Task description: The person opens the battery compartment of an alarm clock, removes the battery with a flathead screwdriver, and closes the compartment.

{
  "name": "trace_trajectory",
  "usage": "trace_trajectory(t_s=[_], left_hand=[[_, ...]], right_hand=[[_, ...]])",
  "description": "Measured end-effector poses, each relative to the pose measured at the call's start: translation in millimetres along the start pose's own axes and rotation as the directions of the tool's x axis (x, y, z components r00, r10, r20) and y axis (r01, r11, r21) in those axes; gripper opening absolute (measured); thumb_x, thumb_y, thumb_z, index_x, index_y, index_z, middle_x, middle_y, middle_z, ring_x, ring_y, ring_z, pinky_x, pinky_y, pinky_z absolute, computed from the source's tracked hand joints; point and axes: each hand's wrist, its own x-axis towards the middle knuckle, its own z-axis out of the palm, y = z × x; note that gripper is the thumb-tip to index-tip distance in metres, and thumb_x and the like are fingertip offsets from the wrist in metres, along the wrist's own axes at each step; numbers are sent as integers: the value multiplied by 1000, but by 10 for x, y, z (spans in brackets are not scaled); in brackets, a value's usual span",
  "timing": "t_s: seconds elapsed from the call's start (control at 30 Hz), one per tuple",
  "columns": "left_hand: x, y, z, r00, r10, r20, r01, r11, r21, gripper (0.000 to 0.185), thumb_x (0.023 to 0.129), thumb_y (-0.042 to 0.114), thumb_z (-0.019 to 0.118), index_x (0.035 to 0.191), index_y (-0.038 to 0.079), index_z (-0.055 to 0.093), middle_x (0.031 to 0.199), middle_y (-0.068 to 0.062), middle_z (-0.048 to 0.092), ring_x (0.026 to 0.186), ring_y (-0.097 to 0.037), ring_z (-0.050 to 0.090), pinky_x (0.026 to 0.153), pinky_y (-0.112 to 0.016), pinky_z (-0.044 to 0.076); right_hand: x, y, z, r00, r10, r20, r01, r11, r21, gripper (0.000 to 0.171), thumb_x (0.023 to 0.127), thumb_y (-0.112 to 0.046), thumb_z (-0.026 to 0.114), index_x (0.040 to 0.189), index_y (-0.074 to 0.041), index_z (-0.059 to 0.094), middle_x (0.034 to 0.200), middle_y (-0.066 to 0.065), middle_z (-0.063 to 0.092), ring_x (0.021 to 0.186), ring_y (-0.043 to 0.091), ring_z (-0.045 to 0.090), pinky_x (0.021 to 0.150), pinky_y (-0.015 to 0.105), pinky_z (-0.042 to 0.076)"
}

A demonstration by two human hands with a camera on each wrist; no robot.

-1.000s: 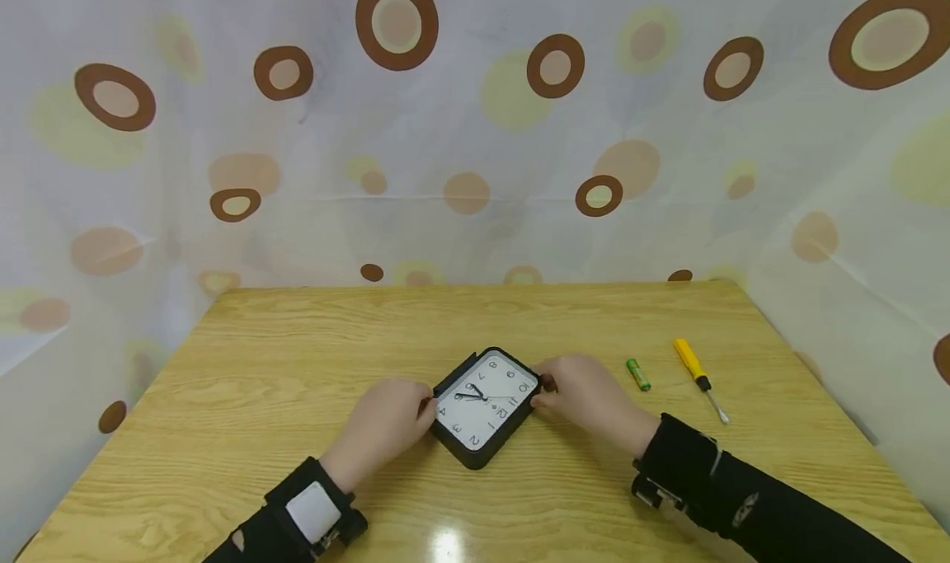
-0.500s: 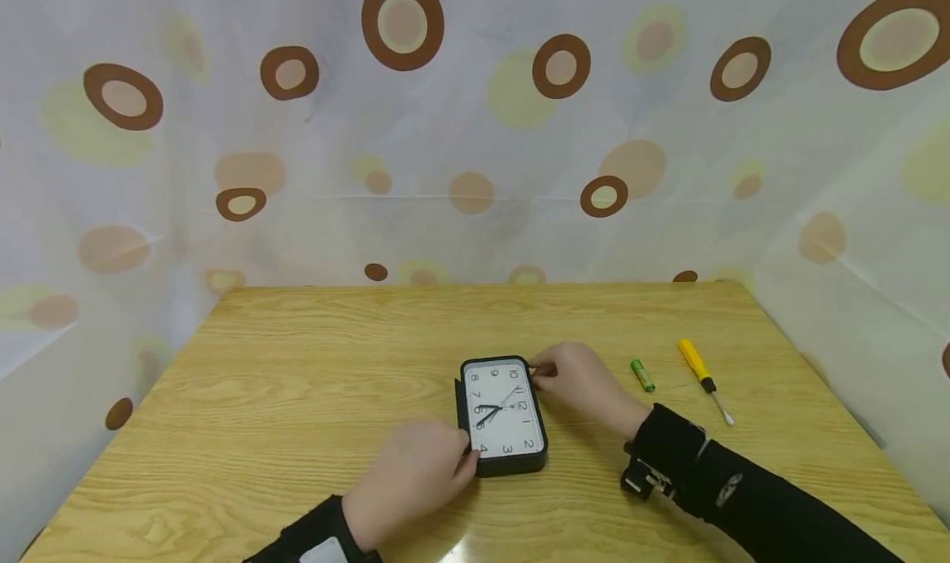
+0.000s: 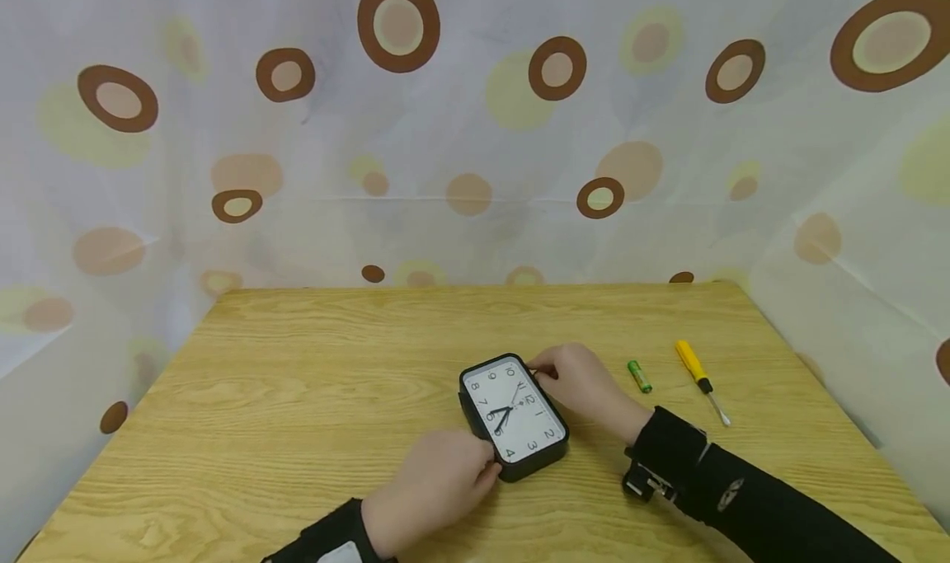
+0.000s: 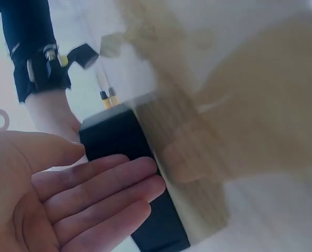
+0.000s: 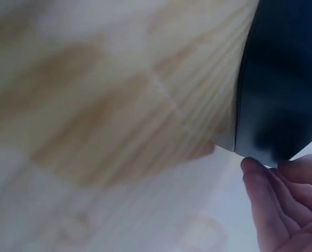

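Head cam first: there's a black rectangular alarm clock (image 3: 514, 415) lying face up on the wooden table (image 3: 297, 382), a bit right of the middle and turned at an angle, white dial showing. Left hand (image 3: 438, 485) is at the near corner of it, fingers resting against the frame's edge. Right hand (image 3: 579, 386) is on the far right corner, fingertips touching the frame near the 12. Off to the right, well apart from the clock, sit a small green battery (image 3: 638, 376) and a yellow-handled screwdriver (image 3: 701, 380), just beside each other. Backdrop is a white curtain (image 3: 475, 134) with brown and yellow circles.

Left wrist cam: the left hand (image 4: 66, 194) is pretty flat, fingers (image 4: 114, 184) straight and laid along the black side of the clock (image 4: 129, 173), thumb apart, not wrapped round anything. The other forearm in its black sleeve (image 4: 27, 47) shows up top left, and you can just make out the screwdriver (image 4: 107, 94) behind. Rest is blurry.

Right wrist cam: very blurred, but the dark clock (image 5: 281, 89) edge is up at the right and the right hand's fingertips (image 5: 260, 184) touch its lower corner, fingers close together and only lightly bent. Wood grain of the table (image 5: 119, 105) fills the rest
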Motion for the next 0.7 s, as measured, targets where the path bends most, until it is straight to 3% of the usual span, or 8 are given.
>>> trace_trajectory(t_s=[0.17, 0.27, 0.3, 0.37, 0.43, 0.5, 0.6, 0.7], left_hand=[[3, -171, -104, 989, 7, -145, -13, 999, -38, 30, 97, 16, 74, 69, 16, 62, 60, 7, 55, 53, -6, 43, 49, -21, 32], [53, -348, -183, 973, -3, -231, -2, 1000, -21, 5, 90, 6, 77, 90, 10, 74, 77, 1, 72, 63, -12, 62, 54, -24, 47], [79, -416, -207, 972, -8, -235, 2, 1000, -27, 15, 89, 3, 78, 103, 8, 76, 89, -3, 77, 73, -16, 70, 60, -27, 54], [135, -546, -246, 980, -31, -197, 19, 998, -63, 45, 87, -1, 79, 130, 2, 69, 121, -14, 77, 104, -26, 76, 84, -36, 62], [202, -666, -265, 992, -63, -108, 49, 991, -128, 69, 86, -2, 81, 150, -2, 54, 146, -22, 64, 132, -36, 65, 107, -45, 55], [278, -760, -277, 995, -101, 6, 100, 975, -197, 86, 86, -1, 82, 160, -4, 38, 161, -25, 48, 149, -40, 49, 120, -51, 43], [392, -853, -266, 984, -119, 135, 150, 956, -253, 101, 84, 1, 86, 165, -5, 26, 168, -27, 36, 156, -43, 38, 126, -53, 35], [494, -885, -246, 975, -93, 203, 147, 952, -268, 105, 82, 5, 89, 165, -7, 25, 166, -26, 40, 155, -42, 41, 126, -51, 35]], right_hand=[[-129, -70, -51, 1000, -1, -17, 0, 994, -111, 19, 98, -7, 72, 113, -1, 81, 104, 13, 82, 90, 23, 76, 80, 41, 61], [-218, -139, -90, 999, -32, -24, 26, 981, -195, 23, 99, -13, 73, 115, 1, 80, 102, 12, 81, 87, 22, 76, 77, 40, 61], [-250, -168, -102, 999, -42, -23, 36, 975, -217, 25, 99, -16, 73, 117, 1, 79, 100, 12, 81, 86, 21, 76, 75, 39, 61], [-315, -225, -121, 998, -57, -10, 52, 964, -260, 33, 100, -23, 74, 120, 3, 78, 89, 10, 78, 77, 18, 72, 69, 37, 59], [-381, -285, -131, 998, -60, -5, 55, 950, -307, 44, 99, -34, 75, 123, 3, 76, 86, 10, 77, 75, 18, 70, 67, 36, 57], [-436, -347, -128, 999, -51, 16, 54, 948, -314, 52, 96, -44, 77, 120, 3, 76, 78, 6, 72, 68, 16, 64, 62, 33, 52], [-496, -418, -98, 998, -50, 33, 58, 942, -330, 59, 90, -55, 80, 109, 1, 75, 75, 1, 67, 64, 12, 58, 58, 30, 47], [-521, -461, -50, 998, -51, 42, 63, 939, -338, 61, 85, -60, 82, 99, -2, 70, 69, -2, 58, 59, 10, 48, 56, 28, 41]])
